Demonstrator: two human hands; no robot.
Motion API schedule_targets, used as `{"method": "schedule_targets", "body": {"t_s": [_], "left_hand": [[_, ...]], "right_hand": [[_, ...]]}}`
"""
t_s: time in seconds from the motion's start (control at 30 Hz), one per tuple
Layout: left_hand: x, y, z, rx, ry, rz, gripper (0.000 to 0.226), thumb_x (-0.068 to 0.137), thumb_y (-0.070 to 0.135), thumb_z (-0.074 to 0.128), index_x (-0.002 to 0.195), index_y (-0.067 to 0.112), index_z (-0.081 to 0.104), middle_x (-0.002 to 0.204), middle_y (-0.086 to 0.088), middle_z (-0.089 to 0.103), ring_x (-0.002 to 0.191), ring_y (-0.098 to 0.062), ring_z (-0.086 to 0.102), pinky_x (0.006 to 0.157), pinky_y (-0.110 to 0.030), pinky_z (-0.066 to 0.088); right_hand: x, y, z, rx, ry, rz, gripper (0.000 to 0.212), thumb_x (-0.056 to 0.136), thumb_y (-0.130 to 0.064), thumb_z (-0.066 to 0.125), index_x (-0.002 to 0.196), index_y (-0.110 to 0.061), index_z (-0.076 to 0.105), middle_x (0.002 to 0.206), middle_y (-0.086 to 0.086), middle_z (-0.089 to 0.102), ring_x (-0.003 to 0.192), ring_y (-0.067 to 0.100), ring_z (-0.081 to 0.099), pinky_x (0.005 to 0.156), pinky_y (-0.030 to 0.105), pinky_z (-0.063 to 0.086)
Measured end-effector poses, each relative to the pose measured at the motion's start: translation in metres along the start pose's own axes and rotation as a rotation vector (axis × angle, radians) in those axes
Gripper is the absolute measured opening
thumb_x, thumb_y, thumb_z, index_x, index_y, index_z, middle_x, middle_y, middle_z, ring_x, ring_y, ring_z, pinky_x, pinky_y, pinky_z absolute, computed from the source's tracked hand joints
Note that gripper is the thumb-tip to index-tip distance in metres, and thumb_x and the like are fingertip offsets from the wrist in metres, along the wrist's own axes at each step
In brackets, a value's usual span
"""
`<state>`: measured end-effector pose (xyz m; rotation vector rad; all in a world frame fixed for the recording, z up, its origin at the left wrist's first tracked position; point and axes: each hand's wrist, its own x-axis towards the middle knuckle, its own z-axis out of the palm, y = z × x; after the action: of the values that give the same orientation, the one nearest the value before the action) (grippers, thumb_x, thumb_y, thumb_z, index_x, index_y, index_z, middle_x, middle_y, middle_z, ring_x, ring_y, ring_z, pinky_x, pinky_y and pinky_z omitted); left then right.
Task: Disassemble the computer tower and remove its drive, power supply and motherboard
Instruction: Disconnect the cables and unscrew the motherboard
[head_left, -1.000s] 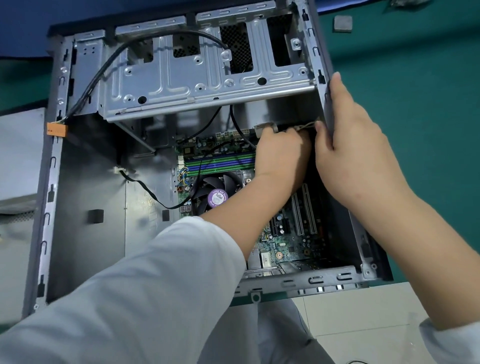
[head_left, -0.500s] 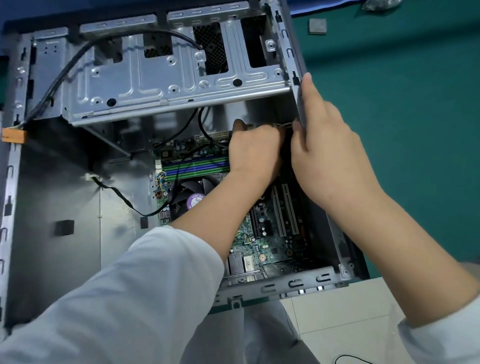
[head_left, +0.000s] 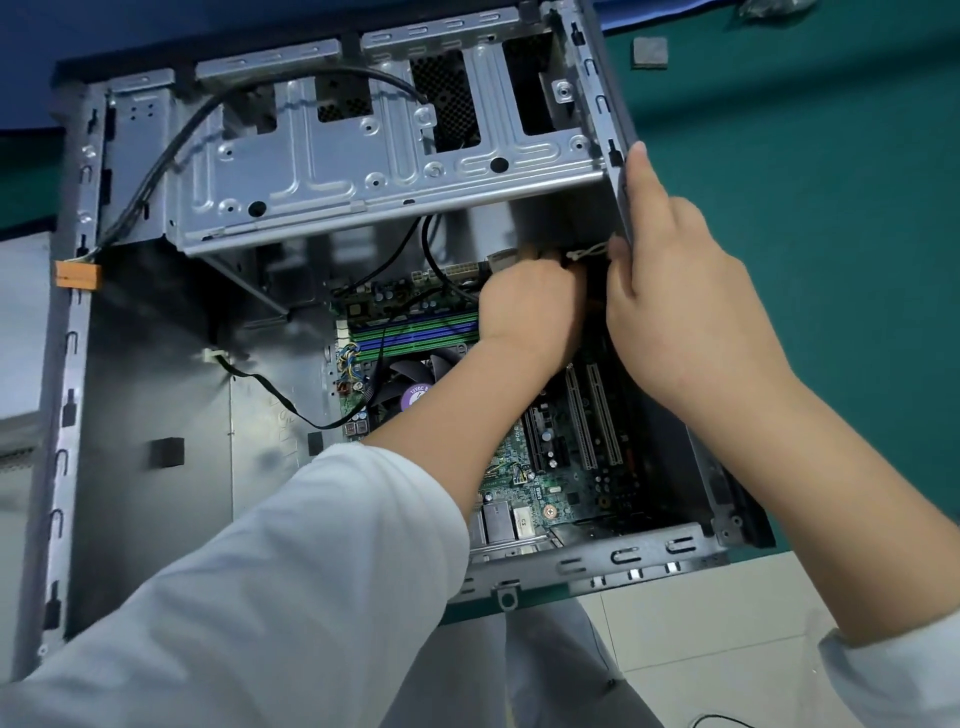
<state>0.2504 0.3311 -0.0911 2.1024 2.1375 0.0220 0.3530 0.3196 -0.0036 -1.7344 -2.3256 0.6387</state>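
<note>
The open grey tower case lies on its side on a green mat. Its green motherboard sits at the bottom, with a black fan bearing a purple label, and blue and green memory slots. A silver drive cage spans the top. My left hand reaches inside and grips a cable connector at the board's upper edge; what its fingers hold is mostly hidden. My right hand rests against the case's right wall, forefinger straight along its edge, other fingers curled near a white cable tie.
Black cables run from an orange clip across the cage and down to the board. A grey panel lies at the left. A small grey pad sits on the green mat. White floor tiles show below.
Both hands keep about the same place at the case's upper right corner. The view shifted left, then back right.
</note>
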Motion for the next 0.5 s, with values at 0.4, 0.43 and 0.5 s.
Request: {"method": "schedule_targets", "body": {"t_s": [0.4, 0.43, 0.5], "left_hand": [[0.001, 0.008, 0.006, -0.063, 0.017, -0.099, 0.026, 0.085, 0.02, 0.05, 0.109, 0.02, 0.061, 0.111, -0.009, 0.06, 0.123, -0.031, 0.041, 0.062, -0.033, 0.034], [0.002, 0.008, 0.007, -0.064, 0.011, -0.107, 0.026, 0.085, 0.02, 0.05, 0.109, 0.02, 0.061, 0.112, -0.009, 0.06, 0.123, -0.031, 0.041, 0.064, -0.034, 0.034], [0.002, 0.006, 0.007, -0.047, 0.012, -0.084, 0.027, 0.084, 0.022, 0.05, 0.108, 0.02, 0.062, 0.113, -0.008, 0.061, 0.121, -0.031, 0.043, 0.073, -0.036, 0.038]], "right_hand": [[-0.002, 0.004, -0.001, 0.082, -0.004, -0.013, 0.058, 0.101, -0.026, 0.034, 0.152, -0.026, 0.006, 0.137, 0.01, 0.041, 0.104, 0.041, 0.05, 0.073, 0.037, 0.031], [-0.002, 0.004, -0.002, 0.088, -0.002, -0.013, 0.058, 0.101, -0.026, 0.034, 0.152, -0.026, 0.007, 0.138, 0.01, 0.041, 0.105, 0.041, 0.05, 0.075, 0.038, 0.033], [-0.002, 0.004, -0.002, 0.106, 0.005, -0.012, 0.058, 0.1, -0.025, 0.035, 0.152, -0.027, 0.009, 0.139, 0.01, 0.041, 0.108, 0.04, 0.05, 0.08, 0.039, 0.036]]}}
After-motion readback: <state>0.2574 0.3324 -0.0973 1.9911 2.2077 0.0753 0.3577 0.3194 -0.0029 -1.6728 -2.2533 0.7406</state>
